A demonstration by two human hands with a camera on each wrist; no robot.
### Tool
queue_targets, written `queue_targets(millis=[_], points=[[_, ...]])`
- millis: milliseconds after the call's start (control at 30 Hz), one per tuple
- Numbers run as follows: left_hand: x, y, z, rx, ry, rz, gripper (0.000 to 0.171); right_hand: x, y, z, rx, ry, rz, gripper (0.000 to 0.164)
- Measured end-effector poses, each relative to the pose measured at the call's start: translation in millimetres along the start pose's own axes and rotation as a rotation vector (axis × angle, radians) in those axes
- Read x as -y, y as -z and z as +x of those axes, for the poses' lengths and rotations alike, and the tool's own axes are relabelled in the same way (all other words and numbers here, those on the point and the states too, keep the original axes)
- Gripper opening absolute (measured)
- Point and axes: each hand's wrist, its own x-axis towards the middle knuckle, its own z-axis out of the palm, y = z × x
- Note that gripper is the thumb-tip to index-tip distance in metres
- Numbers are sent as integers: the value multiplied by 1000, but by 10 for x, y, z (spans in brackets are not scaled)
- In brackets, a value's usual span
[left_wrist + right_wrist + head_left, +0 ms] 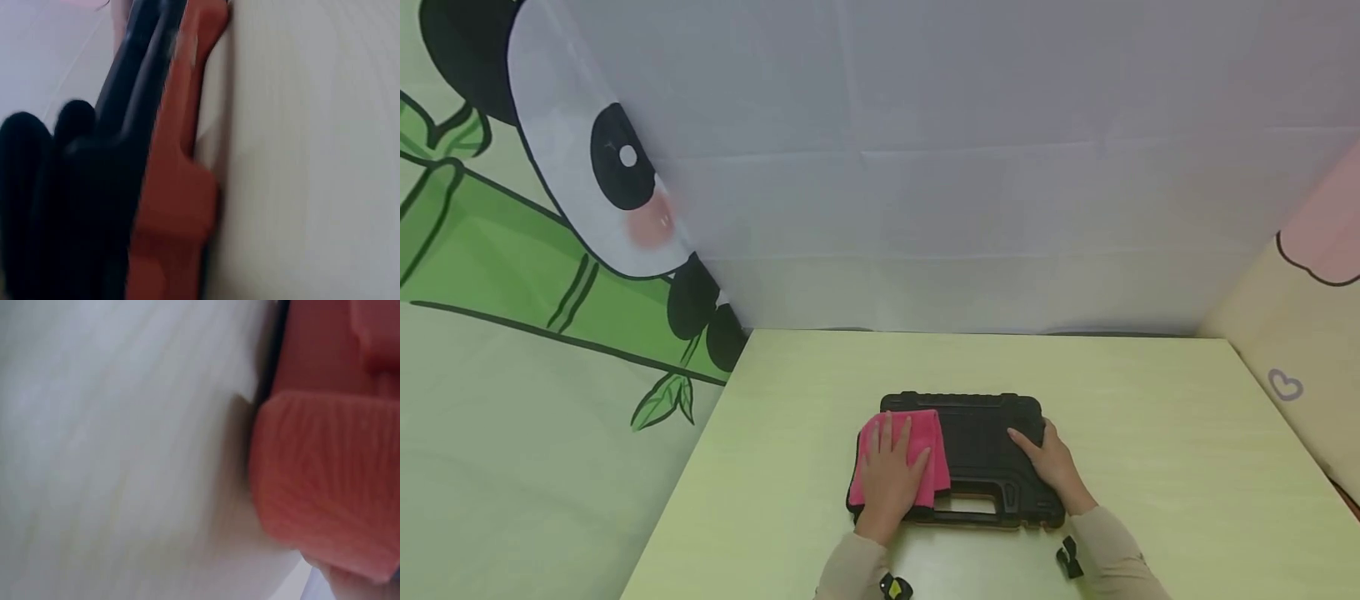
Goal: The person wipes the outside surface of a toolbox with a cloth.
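A black plastic carrying case (977, 437) lies flat on the table, its handle toward the person. Over its left part is spread a pink cloth (934, 446) with dark edging. The left hand (889, 479) rests on this cloth, fingers straight and spread. At the case's right side, the right hand (1055, 462) holds the edge, thumb on top and the other fingers mostly hidden beyond the side. An orange-red latch (172, 200) shows along the case's edge in the left wrist view. Close up in the right wrist view is a red latch (325, 475).
The pale wood-grain table (1150, 417) extends around the case. Behind it stands a whitish cloth backdrop (962, 208), with printed cartoon panels at both sides. Small black straps or devices hang by the left sleeve (853, 567) and the right sleeve (1112, 554).
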Motion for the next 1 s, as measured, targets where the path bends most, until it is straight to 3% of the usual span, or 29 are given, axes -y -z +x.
queue_targets(millis=[200,333,500,700,833,1000], points=[[193,-7,-26,-75,36,-253,59,-25,36,62,0,4,7,90],[220,-17,-16,-91,41,-307,57,-39,58,104,-5,13,5,89],[212,-3,24,-44,-12,-285,57,-60,75,146,-20,30,-19,90],[201,28,133,63,-115,-219,58,-66,127,193,-24,61,-108,95],[222,44,293,120,-173,-155,59,-47,151,243,-34,85,-148,92],[292,61,563,167,-198,-101,59,-8,122,310,-27,102,-149,91]])
